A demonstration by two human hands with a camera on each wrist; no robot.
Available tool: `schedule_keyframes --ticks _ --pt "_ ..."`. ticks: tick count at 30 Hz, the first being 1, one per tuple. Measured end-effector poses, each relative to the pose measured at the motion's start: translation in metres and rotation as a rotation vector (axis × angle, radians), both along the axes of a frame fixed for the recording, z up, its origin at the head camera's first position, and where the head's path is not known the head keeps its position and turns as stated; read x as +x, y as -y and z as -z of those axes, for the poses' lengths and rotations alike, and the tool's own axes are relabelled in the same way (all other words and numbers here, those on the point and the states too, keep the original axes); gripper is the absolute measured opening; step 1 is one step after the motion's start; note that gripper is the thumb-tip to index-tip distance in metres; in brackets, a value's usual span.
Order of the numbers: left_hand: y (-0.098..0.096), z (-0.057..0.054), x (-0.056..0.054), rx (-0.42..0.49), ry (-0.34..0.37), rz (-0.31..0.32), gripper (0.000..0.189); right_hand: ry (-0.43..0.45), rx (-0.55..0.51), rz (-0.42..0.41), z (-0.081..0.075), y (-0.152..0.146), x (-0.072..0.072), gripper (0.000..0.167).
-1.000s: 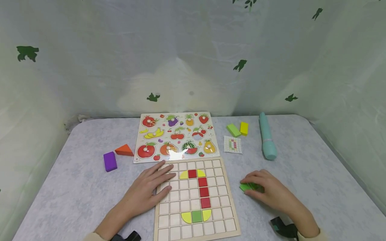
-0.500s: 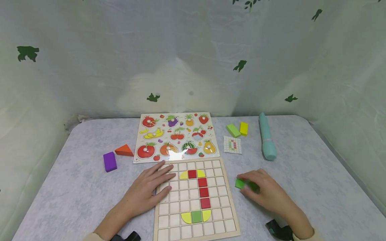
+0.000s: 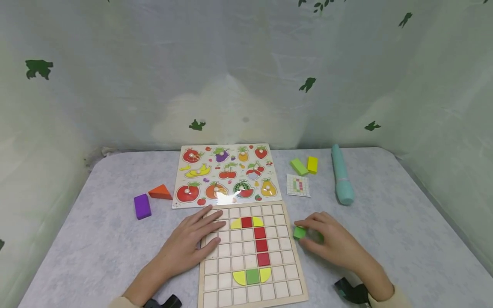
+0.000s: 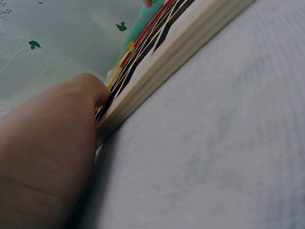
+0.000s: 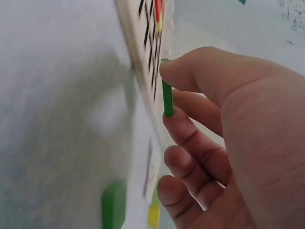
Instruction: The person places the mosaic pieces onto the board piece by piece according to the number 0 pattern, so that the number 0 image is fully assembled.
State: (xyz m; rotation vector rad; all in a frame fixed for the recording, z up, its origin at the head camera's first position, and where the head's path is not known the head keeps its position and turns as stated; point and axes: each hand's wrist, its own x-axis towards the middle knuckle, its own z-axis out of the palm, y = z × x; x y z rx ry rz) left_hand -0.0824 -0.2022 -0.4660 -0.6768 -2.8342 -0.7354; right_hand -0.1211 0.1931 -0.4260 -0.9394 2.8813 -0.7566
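My right hand (image 3: 332,240) pinches a small green square tile (image 5: 167,98) between thumb and fingertip, close to the right edge of the wooden grid board (image 3: 296,291). Another green piece (image 5: 114,205) lies on the table beneath this hand, partly hidden by the fingers in the head view. My left hand (image 3: 191,240) rests with fingers spread on the board's left side. On the board sit several red square tiles (image 3: 261,245), yellow quarter-round tiles (image 3: 239,277) at the top and bottom of the figure, and one green square tile (image 3: 252,276).
Behind the grid board lies a fruit peg puzzle (image 3: 275,197). Right of it are a small pattern card (image 3: 298,185), a light green block (image 3: 299,167), a yellow block (image 3: 312,164) and a long teal tapered object (image 3: 342,175). A purple block (image 3: 142,206) and an orange triangular block (image 3: 160,192) lie left.
My right hand has moved left toward the board with one green tile, leaving another green piece behind on the table. My left hand has stayed in place.
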Motion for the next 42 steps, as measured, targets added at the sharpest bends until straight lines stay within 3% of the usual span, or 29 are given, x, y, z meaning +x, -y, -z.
schedule_keyframes --ticks 8,23,33,42 --pt "0.0 0.0 0.0 0.008 -0.01 0.008 0.046 0.036 -0.034 -0.092 -0.006 0.02 -0.001 0.029" --pt "0.0 0.001 0.0 0.012 -0.02 0.012 0.045 0.112 0.006 -0.248 -0.018 0.077 0.006 0.027" --pt "0.001 0.001 0.001 0.01 -0.018 0.007 0.045 0.127 0.045 -0.367 -0.011 0.11 0.018 0.022" --pt "0.001 0.002 0.0 0.007 -0.023 0.006 0.045 0.073 0.043 -0.439 -0.002 0.118 0.021 0.017"
